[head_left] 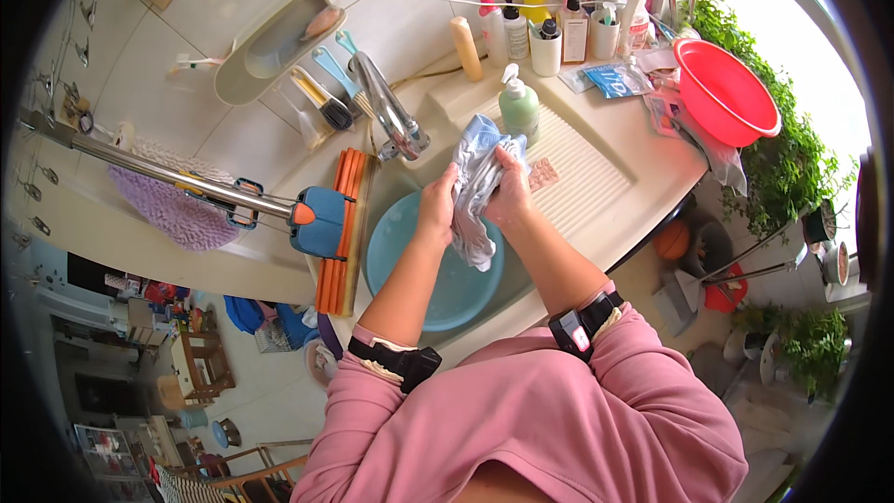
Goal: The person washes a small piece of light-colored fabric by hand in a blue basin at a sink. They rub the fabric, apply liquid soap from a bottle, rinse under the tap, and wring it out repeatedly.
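A bunched light blue and white cloth point(479, 182) hangs between my two hands, above the right part of a blue basin point(410, 261). My left hand point(436, 210) is closed on its left side. On the other side, my right hand point(508, 192) grips the same cloth, fingers wrapped round its upper part. The cloth's lower end dangles over the basin, which sits in the sink. Just beyond my right hand stands a pale green pump bottle point(519, 110) on the ridged washboard point(582, 144). A chrome faucet point(391, 112) rises to the left of the cloth.
A mop point(321, 224) with an orange head leans at the sink's left edge. Several bottles and cups point(549, 42) line the back. At right are a red basin point(726, 93), packets point(619, 81) and green plants point(745, 121). Brushes point(326, 98) hang by the wall.
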`<state>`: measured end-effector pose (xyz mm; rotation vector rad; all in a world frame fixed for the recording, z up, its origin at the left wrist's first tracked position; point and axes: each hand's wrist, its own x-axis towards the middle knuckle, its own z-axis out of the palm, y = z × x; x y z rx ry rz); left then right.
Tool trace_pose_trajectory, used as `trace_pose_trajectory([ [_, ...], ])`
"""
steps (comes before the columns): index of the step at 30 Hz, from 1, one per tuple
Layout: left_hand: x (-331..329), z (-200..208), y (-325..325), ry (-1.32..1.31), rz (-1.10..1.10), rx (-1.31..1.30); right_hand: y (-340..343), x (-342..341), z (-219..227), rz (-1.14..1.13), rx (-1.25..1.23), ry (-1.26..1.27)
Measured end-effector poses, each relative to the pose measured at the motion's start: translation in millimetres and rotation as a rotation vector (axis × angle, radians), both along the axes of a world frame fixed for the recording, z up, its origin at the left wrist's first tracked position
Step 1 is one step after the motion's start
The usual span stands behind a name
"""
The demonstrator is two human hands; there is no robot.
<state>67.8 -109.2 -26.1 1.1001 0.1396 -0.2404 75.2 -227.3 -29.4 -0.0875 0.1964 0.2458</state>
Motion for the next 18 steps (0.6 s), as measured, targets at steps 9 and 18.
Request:
trace_pose_trajectory([
  [9, 10, 2, -12, -0.395, 0.271, 0.625, -16, 10, 37, 0.037, -0.001, 0.060],
  [18, 4, 115, -71, -1.081, 0.181, 1.349, -12, 27, 21, -0.124, -0.133, -0.104],
])
